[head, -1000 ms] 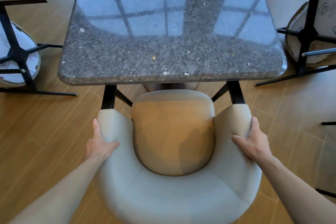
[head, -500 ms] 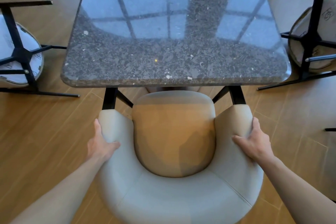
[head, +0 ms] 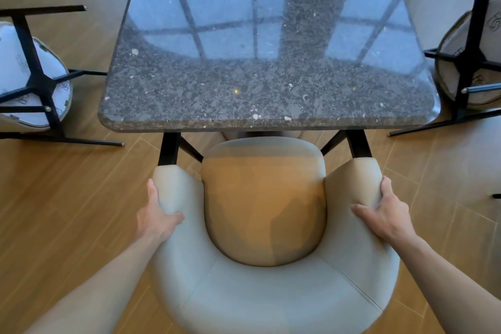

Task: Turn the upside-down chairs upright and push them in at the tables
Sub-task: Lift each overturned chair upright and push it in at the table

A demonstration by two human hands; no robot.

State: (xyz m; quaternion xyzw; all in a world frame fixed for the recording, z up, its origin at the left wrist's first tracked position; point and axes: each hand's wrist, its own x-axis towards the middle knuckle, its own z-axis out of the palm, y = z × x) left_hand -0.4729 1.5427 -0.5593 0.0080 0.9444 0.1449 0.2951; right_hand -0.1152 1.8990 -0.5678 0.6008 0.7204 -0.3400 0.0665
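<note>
**Soft daylight, glossy glare, wide-angle bend**

The scene was evenly and fairly brightly lit. The polished table top (head: 265,84) mirrored a pale blue window grid, washing out its speckle over the far half. A warm orange tint and a soft shadow lay on the seat cushion (head: 264,203). Focus was sharp centrally; straight lines bowed toward the frame edges.

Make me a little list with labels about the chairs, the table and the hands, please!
upright chair: beige armchair, front edge at the table's near edge
left hand: gripping the chair's left armrest
right hand: gripping the chair's right armrest
table: dark speckled stone top, nothing on it
chair on the left: tipped over, black legs showing
chair on the right: tipped over, black legs showing
floor: wood planks
</note>
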